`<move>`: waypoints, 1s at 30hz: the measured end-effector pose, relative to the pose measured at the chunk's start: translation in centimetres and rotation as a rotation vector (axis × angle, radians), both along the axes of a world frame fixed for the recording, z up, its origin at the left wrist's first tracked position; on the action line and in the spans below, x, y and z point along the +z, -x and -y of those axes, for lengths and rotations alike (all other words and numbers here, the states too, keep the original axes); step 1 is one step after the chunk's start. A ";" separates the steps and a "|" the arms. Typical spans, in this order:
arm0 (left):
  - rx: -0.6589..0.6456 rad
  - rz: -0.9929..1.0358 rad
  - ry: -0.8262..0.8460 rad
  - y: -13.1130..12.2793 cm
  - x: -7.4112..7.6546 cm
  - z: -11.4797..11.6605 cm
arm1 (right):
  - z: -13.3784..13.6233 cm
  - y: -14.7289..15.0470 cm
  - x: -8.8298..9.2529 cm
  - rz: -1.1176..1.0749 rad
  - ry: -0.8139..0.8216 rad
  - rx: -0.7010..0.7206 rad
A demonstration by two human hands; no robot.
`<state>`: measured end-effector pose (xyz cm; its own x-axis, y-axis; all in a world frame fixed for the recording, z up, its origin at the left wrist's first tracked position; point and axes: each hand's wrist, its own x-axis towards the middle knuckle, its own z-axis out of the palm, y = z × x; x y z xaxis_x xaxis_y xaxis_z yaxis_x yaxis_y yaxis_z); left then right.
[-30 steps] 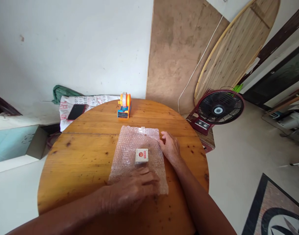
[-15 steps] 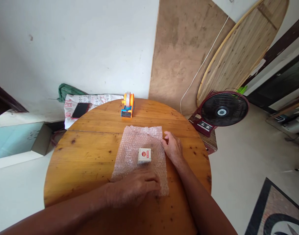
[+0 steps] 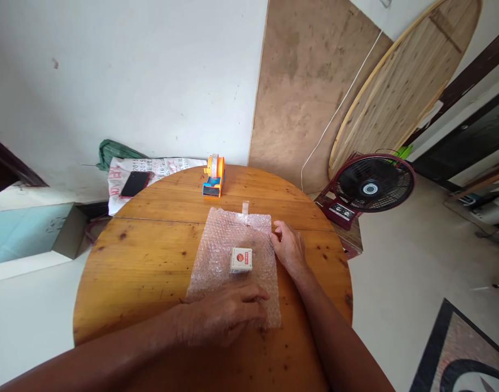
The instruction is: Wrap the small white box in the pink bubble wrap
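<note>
A sheet of clear bubble wrap lies on the round wooden table. Near its middle rests a small white box with red print. From the sheet's far edge a short strip of clear tape sticks out. My left hand lies across the near edge of the wrap, just short of the box, fingers loosely bent and apart, holding nothing visible. At the right edge, my right hand rests with thumb and forefinger apart, the thumb close to or touching the wrap.
An orange and blue tape dispenser stands at the table's far edge. Beyond the left edge, a phone lies on a printed white sack. A dark red fan stands right of the table, and a wooden board leans on the wall.
The tape strip, earlier flat over the wrap's far edge, now sticks out past it onto the table. Both hands and the box stay almost where they were.
</note>
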<state>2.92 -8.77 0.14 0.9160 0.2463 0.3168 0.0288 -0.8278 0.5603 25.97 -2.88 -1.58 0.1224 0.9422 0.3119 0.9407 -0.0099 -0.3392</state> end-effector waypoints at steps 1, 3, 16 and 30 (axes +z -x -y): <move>-0.002 0.010 -0.001 0.0 0.0 0.0 | 0.0 0.0 0.0 -0.001 0.002 0.000; -0.003 0.021 -0.006 -0.1 0.0 0.0 | 0.0 0.0 0.1 -0.003 0.004 0.001; 0.009 0.005 -0.075 -0.1 -0.5 -0.2 | 0.4 0.2 0.9 -0.057 -0.023 0.010; -0.021 -0.116 -0.088 -0.1 -1.0 -0.5 | 2.2 1.4 2.9 -0.148 -0.114 0.123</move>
<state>3.00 -8.29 -0.90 0.9523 0.2027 0.2282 0.0711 -0.8745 0.4798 24.52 -5.05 1.32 0.0610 0.9126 0.4043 0.8724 0.1481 -0.4659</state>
